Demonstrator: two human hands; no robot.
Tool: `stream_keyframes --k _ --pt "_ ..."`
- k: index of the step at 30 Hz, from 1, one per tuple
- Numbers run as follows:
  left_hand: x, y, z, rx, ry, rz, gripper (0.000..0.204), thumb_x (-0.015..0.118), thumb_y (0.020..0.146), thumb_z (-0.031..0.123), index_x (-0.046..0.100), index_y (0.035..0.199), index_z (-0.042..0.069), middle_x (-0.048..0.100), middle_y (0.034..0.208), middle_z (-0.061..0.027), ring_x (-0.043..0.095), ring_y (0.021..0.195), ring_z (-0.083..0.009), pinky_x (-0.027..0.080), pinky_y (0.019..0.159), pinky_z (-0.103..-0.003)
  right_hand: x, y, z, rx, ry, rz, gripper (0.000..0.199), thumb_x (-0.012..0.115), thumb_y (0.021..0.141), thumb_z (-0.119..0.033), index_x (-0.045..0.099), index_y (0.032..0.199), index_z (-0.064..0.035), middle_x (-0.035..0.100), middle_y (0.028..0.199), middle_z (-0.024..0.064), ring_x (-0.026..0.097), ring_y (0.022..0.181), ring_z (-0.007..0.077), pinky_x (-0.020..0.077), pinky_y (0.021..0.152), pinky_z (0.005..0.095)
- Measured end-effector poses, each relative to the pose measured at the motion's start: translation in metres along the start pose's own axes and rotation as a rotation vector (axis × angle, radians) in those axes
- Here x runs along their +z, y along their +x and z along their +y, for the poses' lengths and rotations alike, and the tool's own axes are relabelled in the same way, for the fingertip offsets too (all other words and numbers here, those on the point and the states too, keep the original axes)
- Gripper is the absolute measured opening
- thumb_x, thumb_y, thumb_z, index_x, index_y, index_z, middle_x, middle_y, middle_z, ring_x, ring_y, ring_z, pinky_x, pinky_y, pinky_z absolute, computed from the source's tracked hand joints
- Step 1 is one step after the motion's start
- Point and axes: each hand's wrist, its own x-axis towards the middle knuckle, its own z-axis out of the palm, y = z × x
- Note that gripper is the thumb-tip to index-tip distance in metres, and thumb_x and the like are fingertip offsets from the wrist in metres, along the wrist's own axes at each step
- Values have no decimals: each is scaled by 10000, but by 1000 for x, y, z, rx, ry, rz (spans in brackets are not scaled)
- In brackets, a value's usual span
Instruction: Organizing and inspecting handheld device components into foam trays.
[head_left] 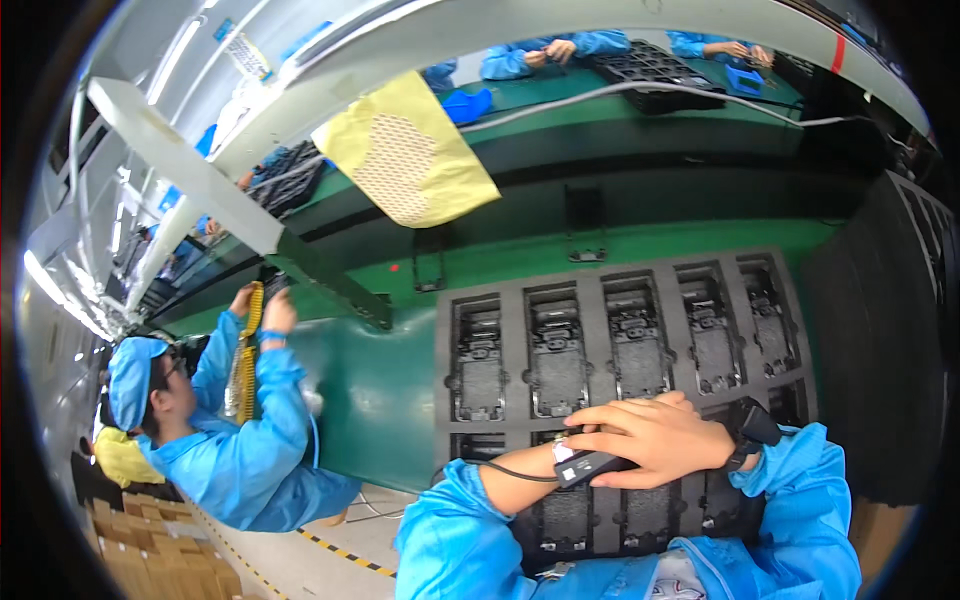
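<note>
Crosswise, right hand [655, 438] over left wrist, grip clenched on small black device [590, 465] lying left-right.

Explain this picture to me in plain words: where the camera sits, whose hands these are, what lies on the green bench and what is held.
There is no machine here: a person works with bare hands, wearing a wide-angle camera on the head that looks down, so straight edges bend near the rim. The blue sleeves rising from the lower edge are the wearer's own. The right hand lies across the left wrist, touching a small dark wrist strap unit with a thin cord; the left hand itself is hidden under it. Beneath them a black moulded tray with rows of pockets holding dark parts rests on the green bench. A yellow cloth hangs above. To the left, a co-worker in blue holds a yellow coiled cable.
</note>
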Motion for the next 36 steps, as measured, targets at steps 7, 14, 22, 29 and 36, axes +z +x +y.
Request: stream_keyframes --k 7,14,22,29,36 --pt "7 -4 3 46 -1 -6 103 623 847 150 611 820 51 599 749 -109 630 727 -288 522 733 -373 10 -5 1 2 25 -18 522 668 899 -367 532 1317 -85 516 1312 166 596 1064 325 506 908 437" --pt "6 6 3 123 18 -15 108 618 857 151 610 823 49 600 748 -109 630 726 -287 520 728 -377 11 -8 -2 14 90 61 473 718 854 -320 596 1233 -65 531 1330 142 606 1058 299 500 923 411" --pt "6 9 -6 175 -108 -221 135 596 895 168 605 838 46 609 746 -95 632 723 -287 511 691 -398 -34 -31 54 269 -165 335 283 618 917 -155 600 1175 -39 536 1260 174 506 1207 351 416 1041 444" --pt "-115 -4 -26 -303 241 -176 258 590 755 39 644 1006 17 679 960 -146 655 922 -335 527 868 -429 -90 -160 84 837 -779 476 509 684 807 -86 521 1280 5 449 1336 198 408 1267 389 379 1050 461" --pt "-150 -146 -82 -1009 473 -209 863 711 712 212 345 1435 -85 286 1531 -310 321 1386 -497 291 1178 -440 -94 -199 89 826 -706 459 658 714 773 -53 446 1367 39 421 1403 186 401 1293 371 358 1102 436"
